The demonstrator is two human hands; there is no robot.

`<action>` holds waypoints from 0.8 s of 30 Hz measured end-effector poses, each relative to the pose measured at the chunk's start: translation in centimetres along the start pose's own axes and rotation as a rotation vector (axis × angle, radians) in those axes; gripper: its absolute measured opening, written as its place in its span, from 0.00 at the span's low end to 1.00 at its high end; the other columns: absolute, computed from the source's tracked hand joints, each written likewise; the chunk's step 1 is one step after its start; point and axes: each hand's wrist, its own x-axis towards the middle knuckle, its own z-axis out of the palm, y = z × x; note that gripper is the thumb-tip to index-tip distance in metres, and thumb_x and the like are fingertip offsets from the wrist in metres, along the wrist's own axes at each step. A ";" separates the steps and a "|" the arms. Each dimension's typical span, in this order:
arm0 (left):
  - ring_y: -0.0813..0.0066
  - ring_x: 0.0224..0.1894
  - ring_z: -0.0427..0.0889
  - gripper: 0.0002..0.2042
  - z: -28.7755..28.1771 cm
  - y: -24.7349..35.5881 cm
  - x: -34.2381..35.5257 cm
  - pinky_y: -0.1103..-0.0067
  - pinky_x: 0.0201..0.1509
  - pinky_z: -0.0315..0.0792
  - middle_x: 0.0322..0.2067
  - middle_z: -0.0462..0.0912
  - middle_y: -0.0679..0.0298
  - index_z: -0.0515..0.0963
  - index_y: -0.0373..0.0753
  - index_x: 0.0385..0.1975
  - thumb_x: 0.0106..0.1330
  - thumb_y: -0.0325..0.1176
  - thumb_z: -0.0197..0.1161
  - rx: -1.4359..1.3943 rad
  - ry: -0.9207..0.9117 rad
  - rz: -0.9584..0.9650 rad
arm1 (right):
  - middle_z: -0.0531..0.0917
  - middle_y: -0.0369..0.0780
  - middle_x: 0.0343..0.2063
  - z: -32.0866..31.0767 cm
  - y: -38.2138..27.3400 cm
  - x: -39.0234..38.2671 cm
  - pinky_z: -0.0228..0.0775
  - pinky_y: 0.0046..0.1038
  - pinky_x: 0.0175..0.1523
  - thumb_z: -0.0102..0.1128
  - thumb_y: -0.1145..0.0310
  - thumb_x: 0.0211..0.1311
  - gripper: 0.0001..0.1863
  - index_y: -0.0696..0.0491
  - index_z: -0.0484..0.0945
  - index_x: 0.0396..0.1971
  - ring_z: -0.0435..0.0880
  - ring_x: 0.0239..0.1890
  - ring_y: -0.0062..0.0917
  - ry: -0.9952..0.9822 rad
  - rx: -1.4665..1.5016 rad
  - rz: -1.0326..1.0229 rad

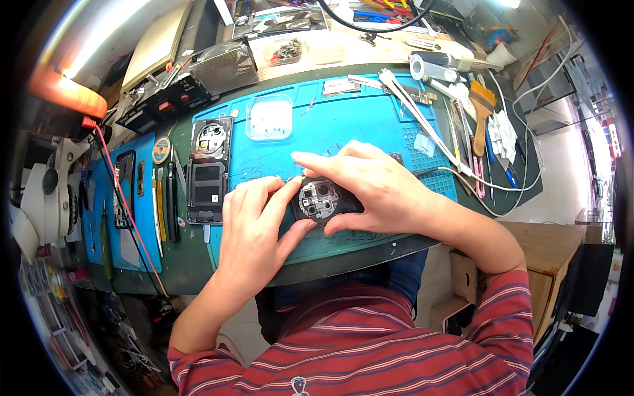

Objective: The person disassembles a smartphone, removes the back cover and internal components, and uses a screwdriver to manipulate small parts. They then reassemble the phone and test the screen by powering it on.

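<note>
A dark phone (345, 204) with a round camera block lies sideways between my hands, low over the blue mat (264, 162). My left hand (254, 224) grips its left end, the thumb at the lower edge and fingers at the upper left corner. Around the right part curls my right hand (373, 188), its thumb by the lower edge and its fingers stretched over the top edge. Much of the phone's right half is covered by that hand. Left of my left hand lies a black phone back shell (207, 181) with a round camera opening. Beyond it sits a see-through box (269, 117) holding small parts.
At left, an opened phone (123, 188) lies on a smaller blue mat, near slim tools (162, 204) and a red cable (117, 178). At right are a wooden brush (482, 109), white tweezers (422, 115) and a white cable (489, 188). A black box (168, 99) stands behind.
</note>
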 end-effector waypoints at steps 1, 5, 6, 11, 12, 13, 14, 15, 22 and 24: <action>0.58 0.55 0.76 0.30 -0.1 0.0 0.0 0.65 0.61 0.67 0.49 0.78 0.59 0.79 0.38 0.59 0.54 0.34 0.79 0.036 0.002 0.014 | 0.83 0.41 0.47 0.0 0.0 -0.1 0.72 0.38 0.58 0.82 0.58 0.45 0.54 0.49 0.63 0.75 0.79 0.48 0.37 -0.006 0.010 0.008; 0.57 0.55 0.76 0.28 -0.4 -0.1 0.2 0.64 0.62 0.66 0.51 0.78 0.59 0.80 0.37 0.57 0.54 0.35 0.79 0.076 -0.008 0.037 | 0.80 0.42 0.52 -0.8 -0.4 -0.8 0.72 0.39 0.60 0.81 0.57 0.47 0.48 0.54 0.68 0.69 0.79 0.53 0.38 0.076 -0.035 0.004; 0.56 0.55 0.76 0.28 -0.3 -0.1 0.2 0.64 0.62 0.67 0.51 0.78 0.59 0.80 0.37 0.56 0.54 0.35 0.79 0.076 0.000 0.038 | 0.80 0.42 0.52 -1.0 -0.4 -1.2 0.72 0.39 0.61 0.81 0.57 0.47 0.46 0.55 0.70 0.67 0.79 0.54 0.38 0.087 -0.067 0.018; 0.55 0.56 0.75 0.28 -0.4 0.1 0.3 0.63 0.62 0.68 0.53 0.77 0.57 0.79 0.35 0.56 0.54 0.33 0.78 0.051 -0.013 0.028 | 0.79 0.43 0.52 -1.0 0.1 -2.2 0.72 0.39 0.60 0.79 0.57 0.52 0.32 0.57 0.80 0.55 0.78 0.54 0.39 0.061 -0.115 0.009; 0.55 0.56 0.75 0.28 -0.5 0.1 0.4 0.63 0.62 0.68 0.53 0.77 0.57 0.79 0.35 0.56 0.54 0.33 0.78 0.040 -0.020 0.027 | 0.79 0.43 0.52 -1.0 0.1 -2.2 0.72 0.39 0.60 0.78 0.57 0.52 0.32 0.57 0.80 0.55 0.78 0.54 0.39 0.066 -0.112 0.012; 0.54 0.56 0.74 0.29 -0.5 0.1 0.5 0.63 0.63 0.68 0.53 0.76 0.57 0.79 0.35 0.57 0.54 0.32 0.78 0.029 -0.027 0.026 | 0.79 0.42 0.51 -1.0 0.1 -2.2 0.72 0.39 0.60 0.78 0.57 0.52 0.31 0.57 0.80 0.54 0.78 0.54 0.39 0.071 -0.109 0.015; 0.54 0.57 0.74 0.29 -0.5 0.1 0.6 0.63 0.63 0.68 0.53 0.76 0.57 0.78 0.35 0.58 0.55 0.33 0.78 0.034 -0.042 0.042 | 0.79 0.42 0.51 -0.9 0.1 -2.2 0.72 0.39 0.60 0.78 0.57 0.53 0.31 0.57 0.80 0.54 0.78 0.54 0.39 0.077 -0.105 0.016; 0.54 0.57 0.74 0.30 -0.5 0.1 0.6 0.63 0.63 0.68 0.53 0.76 0.57 0.77 0.35 0.59 0.56 0.34 0.77 0.039 -0.056 0.059 | 0.79 0.42 0.51 -0.9 0.1 -2.1 0.72 0.39 0.60 0.78 0.58 0.53 0.31 0.57 0.80 0.54 0.78 0.54 0.39 0.074 -0.100 0.015; 0.54 0.57 0.74 0.30 -0.8 -0.2 1.2 0.62 0.63 0.68 0.54 0.76 0.56 0.78 0.34 0.59 0.55 0.36 0.78 0.011 -0.102 0.082 | 0.79 0.42 0.51 -0.6 0.2 -2.2 0.72 0.40 0.60 0.76 0.58 0.55 0.28 0.57 0.81 0.53 0.78 0.54 0.38 0.079 -0.122 0.018; 0.54 0.57 0.74 0.30 -0.8 -0.1 1.2 0.62 0.63 0.69 0.54 0.76 0.56 0.78 0.34 0.58 0.55 0.36 0.78 -0.011 -0.096 0.072 | 0.79 0.41 0.51 -0.6 0.2 -2.2 0.71 0.39 0.60 0.76 0.58 0.55 0.28 0.56 0.81 0.53 0.77 0.55 0.38 0.081 -0.114 0.026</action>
